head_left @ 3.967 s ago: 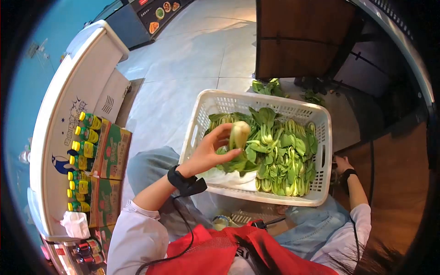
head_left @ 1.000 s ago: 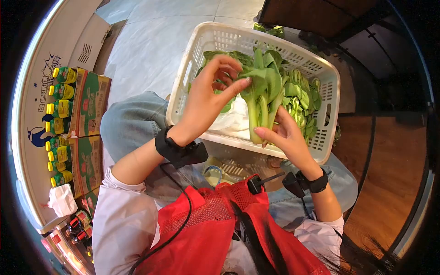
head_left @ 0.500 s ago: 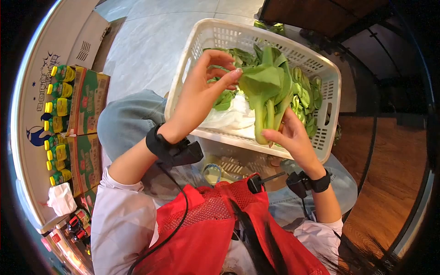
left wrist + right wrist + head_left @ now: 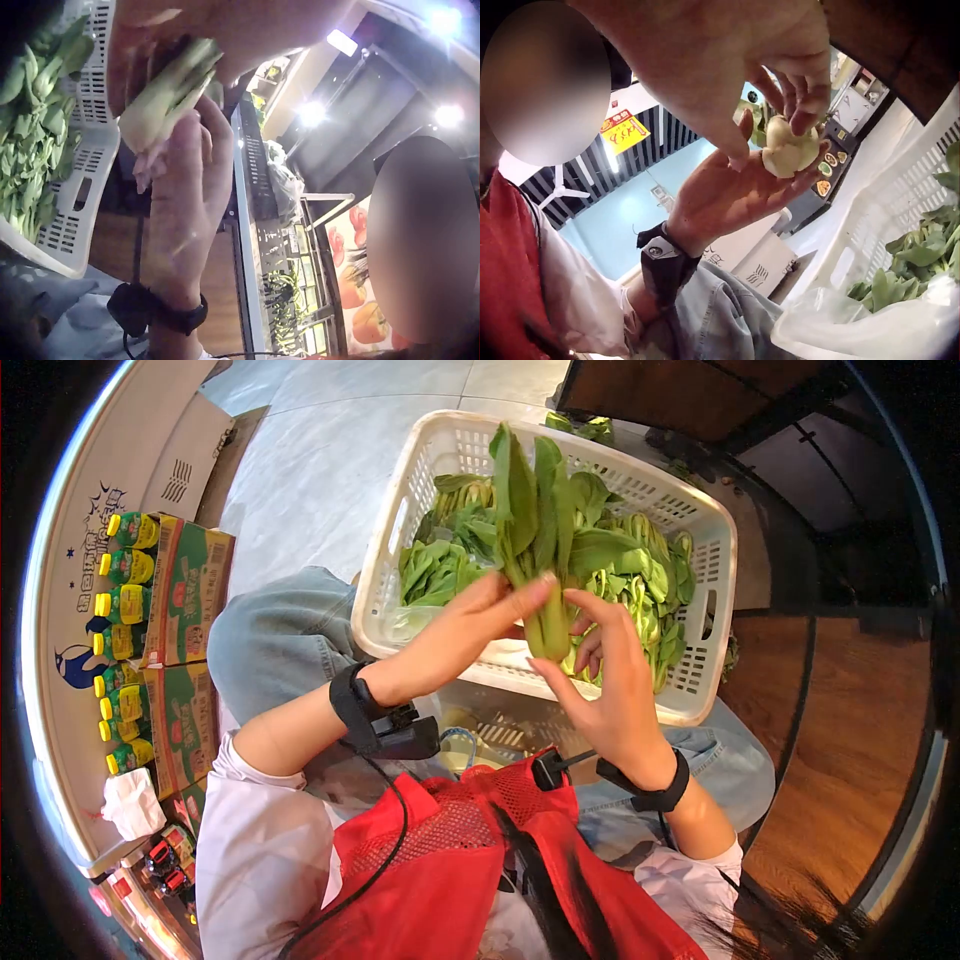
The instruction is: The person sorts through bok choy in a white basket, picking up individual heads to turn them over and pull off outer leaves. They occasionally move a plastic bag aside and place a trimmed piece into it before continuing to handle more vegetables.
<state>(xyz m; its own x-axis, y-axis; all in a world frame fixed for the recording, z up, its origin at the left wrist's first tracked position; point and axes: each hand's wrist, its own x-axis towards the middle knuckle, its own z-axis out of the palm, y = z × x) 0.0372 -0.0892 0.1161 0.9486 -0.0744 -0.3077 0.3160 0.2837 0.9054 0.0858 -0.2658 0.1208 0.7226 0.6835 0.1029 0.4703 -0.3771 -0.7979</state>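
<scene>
A head of bok choy [image 4: 545, 575] stands leaves-up over the white plastic basket [image 4: 372, 605] in the head view. My left hand [image 4: 465, 630] grips its stalks, thumb across the front and fingers behind. Next to its pale base is my right hand [image 4: 615, 685], thumb and fingers spread apart. In the right wrist view the bok choy's base [image 4: 784, 154] faces the camera, with the right fingertips right at it and the left palm beneath. In the left wrist view the pale stalks [image 4: 165, 105] lie between both hands.
More bok choy [image 4: 440, 570] lies in rows inside the basket, beside a white plastic bag [image 4: 862, 322]. Yellow-capped bottles [image 4: 127, 605] and cardboard cartons [image 4: 185, 595] line the left side. Dark wooden panels [image 4: 850, 710] stand at the right. Loose greens [image 4: 580, 427] lie beyond the basket.
The right hand held the bok choy's base while the left hovered at its leaves; now the left grips the stalks and the right has loosened. The bok choy has turned, leaves pointing up and away.
</scene>
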